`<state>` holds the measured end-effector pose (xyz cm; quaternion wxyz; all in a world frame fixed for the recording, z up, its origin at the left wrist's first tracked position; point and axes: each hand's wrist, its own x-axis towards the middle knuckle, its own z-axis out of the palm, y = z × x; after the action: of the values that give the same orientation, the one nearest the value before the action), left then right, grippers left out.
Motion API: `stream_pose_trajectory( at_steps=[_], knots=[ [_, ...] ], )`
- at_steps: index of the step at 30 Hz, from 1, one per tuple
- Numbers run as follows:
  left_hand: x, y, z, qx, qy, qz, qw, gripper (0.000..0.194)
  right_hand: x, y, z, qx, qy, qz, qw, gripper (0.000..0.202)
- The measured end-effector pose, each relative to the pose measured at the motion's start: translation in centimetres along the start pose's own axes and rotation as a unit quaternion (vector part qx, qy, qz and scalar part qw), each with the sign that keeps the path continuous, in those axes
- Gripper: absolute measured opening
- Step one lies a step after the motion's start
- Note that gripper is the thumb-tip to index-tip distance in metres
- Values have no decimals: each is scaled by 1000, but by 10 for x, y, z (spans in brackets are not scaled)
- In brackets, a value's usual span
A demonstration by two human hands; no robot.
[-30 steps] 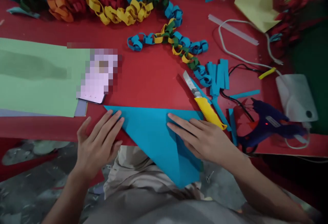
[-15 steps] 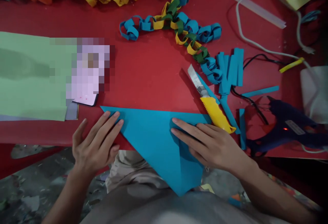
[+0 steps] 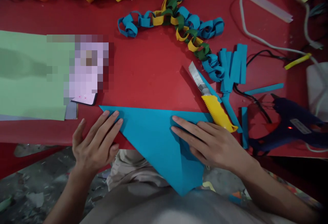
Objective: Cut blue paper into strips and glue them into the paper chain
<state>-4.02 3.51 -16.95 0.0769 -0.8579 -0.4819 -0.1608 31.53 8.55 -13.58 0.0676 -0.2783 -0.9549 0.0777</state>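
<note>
A folded blue paper sheet (image 3: pixel 153 138) lies at the front edge of the red table (image 3: pixel 143 70), its lower point hanging over the edge toward my lap. My left hand (image 3: pixel 96 143) rests flat with fingers spread, the fingertips on the paper's left corner. On the right part of the sheet lies my right hand (image 3: pixel 207 142), its index and middle fingers stretched out and pressing down. A yellow cutter (image 3: pixel 219 113) with its blade out lies just beyond my right hand, partly over blue strips.
Paper chains (image 3: pixel 192 34) in blue, yellow and green lie beyond the sheet. Blue strips (image 3: pixel 233 66), a glue gun (image 3: pixel 289 124) with a red light and a white cable (image 3: pixel 266 46) are at right. Green paper (image 3: pixel 30 77) and a phone (image 3: pixel 87 70) lie at left.
Both hands and the blue sheet have kept nearly the same positions. The view has shifted slightly, so the items at right appear a little farther right.
</note>
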Motion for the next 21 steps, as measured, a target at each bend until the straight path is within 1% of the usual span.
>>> stream_pose_trajectory(
  at_steps=[7,16,21],
  knots=[
    [1,1,-2,4,-17,-7,1000,56,-1,0,1,8,-2,7,1000,58],
    [0,1,-3,3,-27,-15,1000,56,0,0,-1,2,-2,3,1000,51],
    [-1,1,-2,6,-34,-16,999,57,1,0,-1,-3,-5,0,1000,52]
  ],
)
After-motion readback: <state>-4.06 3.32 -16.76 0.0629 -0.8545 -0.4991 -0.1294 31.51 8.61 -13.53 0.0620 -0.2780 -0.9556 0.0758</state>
